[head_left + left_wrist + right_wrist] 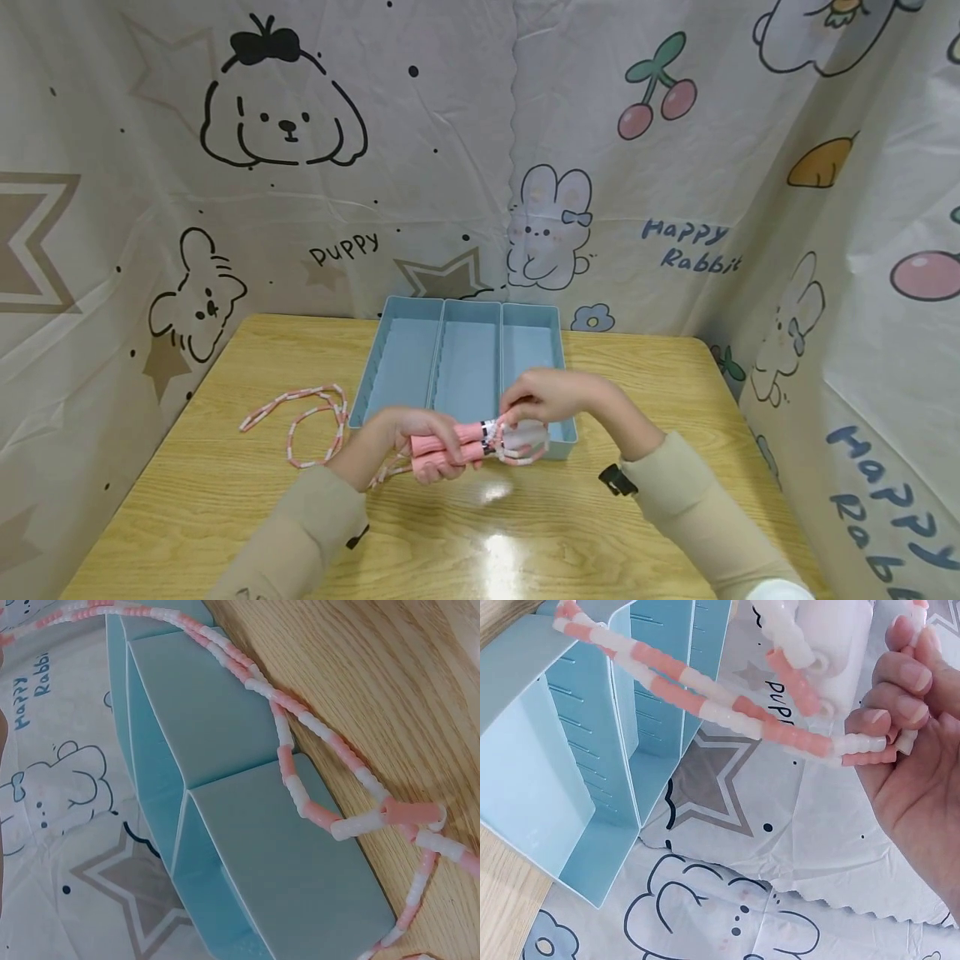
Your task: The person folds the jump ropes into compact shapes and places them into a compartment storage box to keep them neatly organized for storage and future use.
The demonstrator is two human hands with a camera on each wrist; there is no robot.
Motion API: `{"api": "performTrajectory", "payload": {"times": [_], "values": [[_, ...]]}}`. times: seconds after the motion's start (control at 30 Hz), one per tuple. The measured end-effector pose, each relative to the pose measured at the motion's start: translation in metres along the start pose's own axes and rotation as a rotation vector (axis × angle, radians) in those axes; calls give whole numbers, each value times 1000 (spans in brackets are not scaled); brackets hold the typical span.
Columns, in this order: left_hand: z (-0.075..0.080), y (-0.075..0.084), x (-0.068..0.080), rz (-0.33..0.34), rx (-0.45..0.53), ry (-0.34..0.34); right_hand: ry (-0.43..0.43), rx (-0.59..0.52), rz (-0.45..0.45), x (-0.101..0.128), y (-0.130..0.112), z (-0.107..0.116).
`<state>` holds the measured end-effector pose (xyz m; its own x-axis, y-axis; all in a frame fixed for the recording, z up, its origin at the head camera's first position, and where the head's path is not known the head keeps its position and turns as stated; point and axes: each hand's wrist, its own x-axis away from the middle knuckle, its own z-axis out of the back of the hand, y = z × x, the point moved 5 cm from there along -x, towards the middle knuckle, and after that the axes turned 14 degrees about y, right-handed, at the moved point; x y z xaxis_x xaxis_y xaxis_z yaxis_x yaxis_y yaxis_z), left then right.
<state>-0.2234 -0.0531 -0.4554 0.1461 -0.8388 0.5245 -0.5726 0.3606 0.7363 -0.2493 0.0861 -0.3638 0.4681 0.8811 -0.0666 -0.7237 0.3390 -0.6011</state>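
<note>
A beaded jump rope with two pink handles (pixel 457 448) and a pink-and-white segmented cord (pixel 525 457) is held in front of the tray. My left hand (pixel 408 423) grips both handles side by side. To its right, my right hand (pixel 542 395) pinches the cord near the handle ends. In the right wrist view, the curled fingers of my right hand (pixel 922 742) hold strands of the beaded cord (pixel 682 694). Cord loops (pixel 330 739) cross the left wrist view, where a knot-like crossing shows. More cord (pixel 337 417) lies looped on the table to the left.
A light blue tray (pixel 442 358) with three long compartments stands behind my hands on the wooden table (pixel 637 517). My right hand is over its right front part. A patterned cloth (pixel 450 125) hangs behind and at both sides.
</note>
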Motion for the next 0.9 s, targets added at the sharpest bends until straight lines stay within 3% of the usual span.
{"api": "performTrajectory", "payload": {"times": [0.33, 0.63, 0.9], "values": [[-5, 4, -7, 38, -34, -19, -82, 30, 128, -12, -9, -5], [-12, 5, -12, 51, -55, -62, -128, 26, 51, -19, -13, -9], [-14, 3, -10, 59, -93, -119, -95, 41, 44, -21, -14, -10]]}}
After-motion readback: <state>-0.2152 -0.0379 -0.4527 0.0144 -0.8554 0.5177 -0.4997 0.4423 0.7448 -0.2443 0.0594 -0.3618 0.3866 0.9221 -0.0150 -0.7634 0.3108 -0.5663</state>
